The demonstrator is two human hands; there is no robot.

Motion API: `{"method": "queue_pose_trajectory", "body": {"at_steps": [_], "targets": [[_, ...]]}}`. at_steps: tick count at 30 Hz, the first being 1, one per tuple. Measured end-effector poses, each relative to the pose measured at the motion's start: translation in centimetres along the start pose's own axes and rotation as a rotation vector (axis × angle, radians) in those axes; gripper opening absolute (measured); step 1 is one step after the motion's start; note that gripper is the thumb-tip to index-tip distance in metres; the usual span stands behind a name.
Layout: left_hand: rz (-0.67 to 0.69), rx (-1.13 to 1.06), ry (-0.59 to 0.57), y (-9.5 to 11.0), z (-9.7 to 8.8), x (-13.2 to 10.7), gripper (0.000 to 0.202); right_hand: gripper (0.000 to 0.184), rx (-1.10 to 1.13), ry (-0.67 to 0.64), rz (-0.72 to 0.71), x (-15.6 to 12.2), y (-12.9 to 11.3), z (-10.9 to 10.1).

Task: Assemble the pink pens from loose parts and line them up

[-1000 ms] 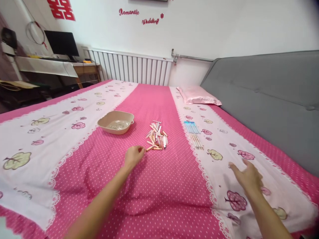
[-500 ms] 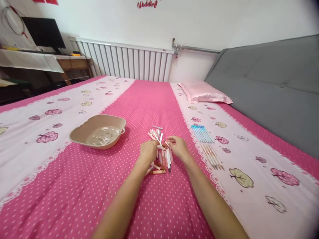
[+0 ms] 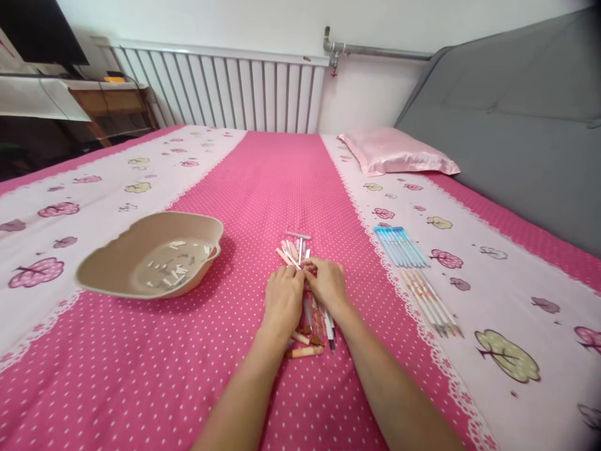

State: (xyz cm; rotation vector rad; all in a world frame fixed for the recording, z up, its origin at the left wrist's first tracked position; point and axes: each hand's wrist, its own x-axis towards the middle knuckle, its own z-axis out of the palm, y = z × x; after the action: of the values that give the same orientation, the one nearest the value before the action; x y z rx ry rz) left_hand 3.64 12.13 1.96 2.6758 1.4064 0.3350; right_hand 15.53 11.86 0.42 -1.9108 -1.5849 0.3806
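Both my hands rest together over a heap of small pens and pen parts on the pink dotted bedsheet. My left hand has its fingers curled down onto the heap. Beside it, my right hand pinches at the same spot, fingertips touching the left hand's. What the fingers hold is hidden. Orange pen pieces lie just under my left wrist.
A beige shallow bowl with several small white bits inside sits to the left. Rows of blue pens and white pens lie to the right. A pink pillow, a grey headboard and a radiator are farther off.
My right hand has come in from the right side of the bed to the heap, and both hands closed together on it. The view has moved closer and lower.
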Motion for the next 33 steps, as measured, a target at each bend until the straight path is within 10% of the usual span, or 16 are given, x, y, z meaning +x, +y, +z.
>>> {"method": "queue_pose_trajectory", "body": {"at_steps": [12, 21, 33], "targets": [[0.019, -0.219, -0.003, -2.1, -0.6, -0.7, 0.011, 0.028, 0.37, -0.033, 0.082, 0.8, 0.5, 0.7], [-0.114, -0.706, 0.194, -2.1, -1.3, -1.3, 0.02, 0.024, 1.079, 0.12, 0.098, 0.5, -1.6, -6.0], [-0.107, -1.059, 0.196, -0.3, -2.2, -1.6, 0.027, 0.01, 1.002, 0.252, -0.115, -2.1, -4.0, -8.7]]}}
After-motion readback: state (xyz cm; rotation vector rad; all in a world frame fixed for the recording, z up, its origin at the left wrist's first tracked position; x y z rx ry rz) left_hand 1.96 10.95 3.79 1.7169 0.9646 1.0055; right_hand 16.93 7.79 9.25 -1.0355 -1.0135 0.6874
